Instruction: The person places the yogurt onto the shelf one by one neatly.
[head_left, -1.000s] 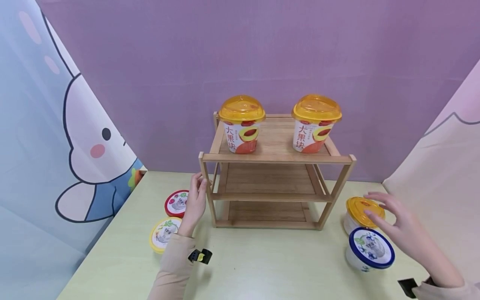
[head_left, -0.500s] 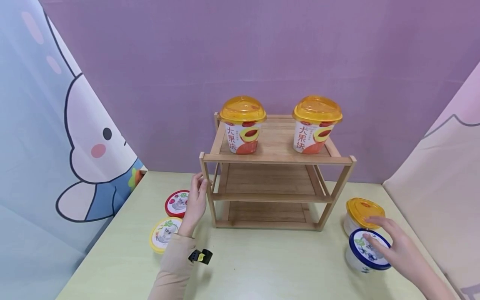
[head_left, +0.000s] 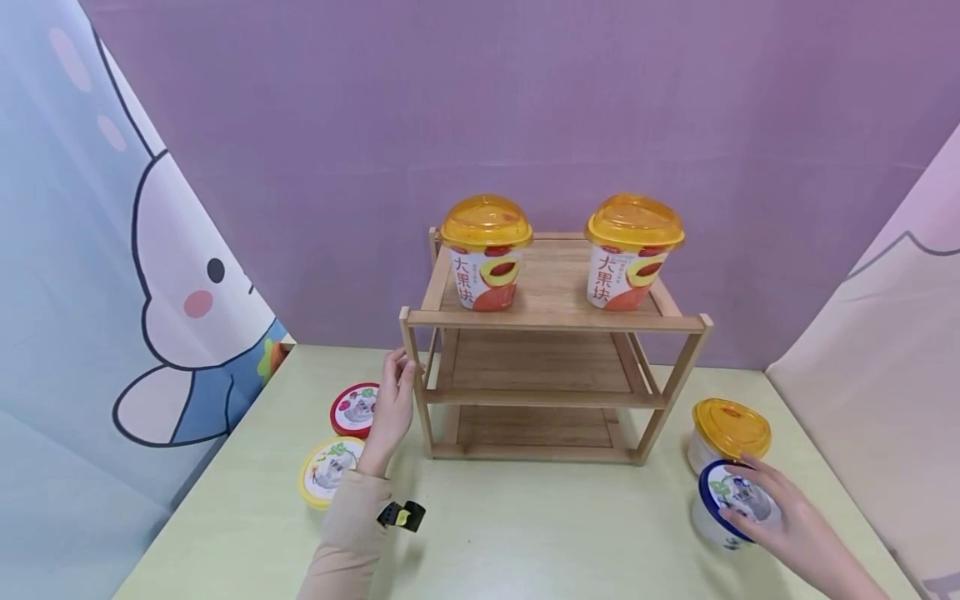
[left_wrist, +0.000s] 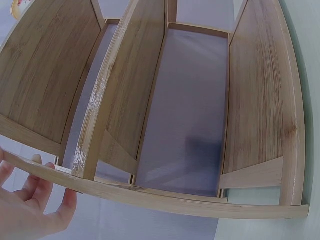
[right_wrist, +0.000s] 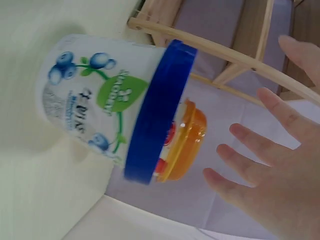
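My left hand (head_left: 392, 408) holds the left front post of a three-tier wooden rack (head_left: 555, 398); the left wrist view shows fingers (left_wrist: 42, 192) curled at the post. My right hand (head_left: 780, 508) hovers with spread fingers over a white yogurt tub with a blue lid (head_left: 716, 521). In the right wrist view that tub (right_wrist: 95, 95), printed with blueberries, stands upright on the table, and the fingers are apart from its lid. Just behind it is a cup with a domed orange lid (head_left: 729, 425), partly hidden by the blue-lidded tub.
Two peach-printed cups with orange lids, a left one (head_left: 486, 258) and a right one (head_left: 630, 258), stand on the rack's top tier. Left of the rack are a red-lidded tub (head_left: 352, 408) and a yellow-lidded tub (head_left: 326, 473). A purple cloth (head_left: 315, 208) hangs behind.
My right hand has come from over the orange-lidded cup down and toward me, to the blue-lidded tub. The left hand stays at the rack's post.
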